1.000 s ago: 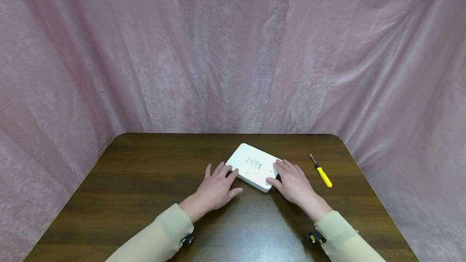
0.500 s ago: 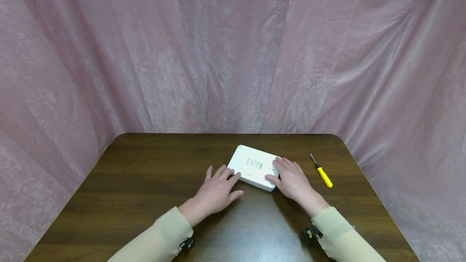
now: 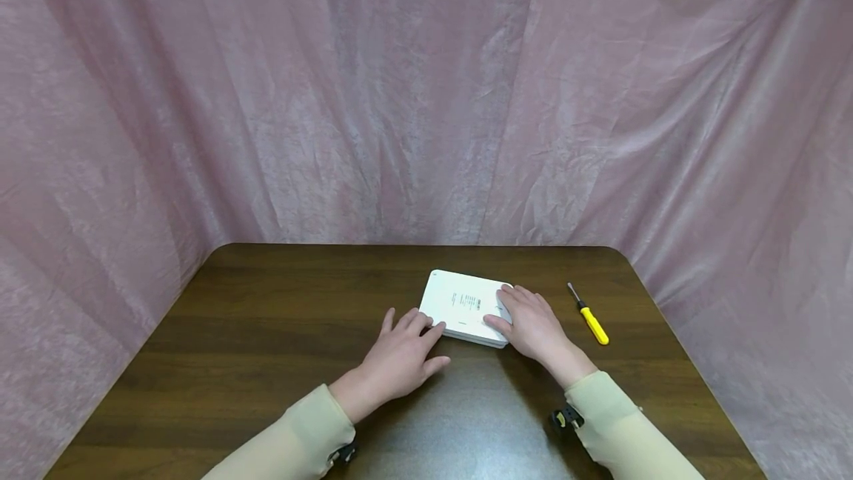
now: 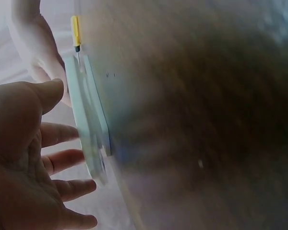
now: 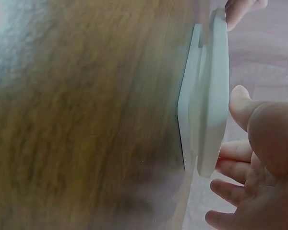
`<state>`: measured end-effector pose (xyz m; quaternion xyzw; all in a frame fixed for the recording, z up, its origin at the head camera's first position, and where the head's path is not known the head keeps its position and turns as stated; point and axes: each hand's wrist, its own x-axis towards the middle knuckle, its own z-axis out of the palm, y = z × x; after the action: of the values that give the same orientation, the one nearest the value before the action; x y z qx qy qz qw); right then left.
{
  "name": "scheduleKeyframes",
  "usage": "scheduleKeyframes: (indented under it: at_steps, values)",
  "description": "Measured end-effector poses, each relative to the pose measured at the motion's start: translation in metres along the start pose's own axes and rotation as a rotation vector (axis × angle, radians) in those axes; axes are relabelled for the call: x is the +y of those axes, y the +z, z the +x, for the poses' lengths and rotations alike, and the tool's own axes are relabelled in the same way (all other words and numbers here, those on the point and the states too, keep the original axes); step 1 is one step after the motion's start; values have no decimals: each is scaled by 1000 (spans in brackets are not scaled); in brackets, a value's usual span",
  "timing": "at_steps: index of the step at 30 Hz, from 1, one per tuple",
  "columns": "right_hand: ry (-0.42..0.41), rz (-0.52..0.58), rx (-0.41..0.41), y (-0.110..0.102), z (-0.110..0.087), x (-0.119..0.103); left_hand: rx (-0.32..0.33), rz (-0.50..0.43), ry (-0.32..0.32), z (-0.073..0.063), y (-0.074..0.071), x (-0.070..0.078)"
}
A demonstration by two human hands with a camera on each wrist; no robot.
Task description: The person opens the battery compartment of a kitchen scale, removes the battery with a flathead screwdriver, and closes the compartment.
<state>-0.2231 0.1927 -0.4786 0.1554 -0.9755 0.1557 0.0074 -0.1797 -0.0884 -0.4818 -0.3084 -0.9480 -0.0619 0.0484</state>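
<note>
A flat white two-layer device [image 3: 460, 291] with rounded corners and small print on its upper face lies on the brown table. From the side, in the right wrist view, a thicker slab [image 5: 215, 96] sits over a thinner one [image 5: 185, 110] with a narrow gap between. My left hand [image 3: 397, 363] has its fingers spread, fingertips right at the near-left corner, thumb held out to the side. On the right end, my right hand [image 3: 535, 328] rests with fingers and thumb extended over the upper face. That end's surface is partly hidden under the hand.
To the right of the device lies a screwdriver [image 3: 591, 321] with a yellow handle, its tip pointing toward the far edge. The wooden table [image 3: 280, 317] ends against a pink curtain [image 3: 426, 95]. Light-coloured sleeves cover both forearms.
The white device has turned counterclockwise as seen from above, its near edge now closer to level. My left hand moved slightly right and nearer; my right hand shifted slightly left. The screwdriver stayed put.
</note>
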Motion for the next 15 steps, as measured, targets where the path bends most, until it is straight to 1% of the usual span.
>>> scheduleKeyframes:
  at_steps: [15]
  values:
    - [-6, -4, -26, -1, 11, 3, 24, 13, 38, -2, 1, 8]
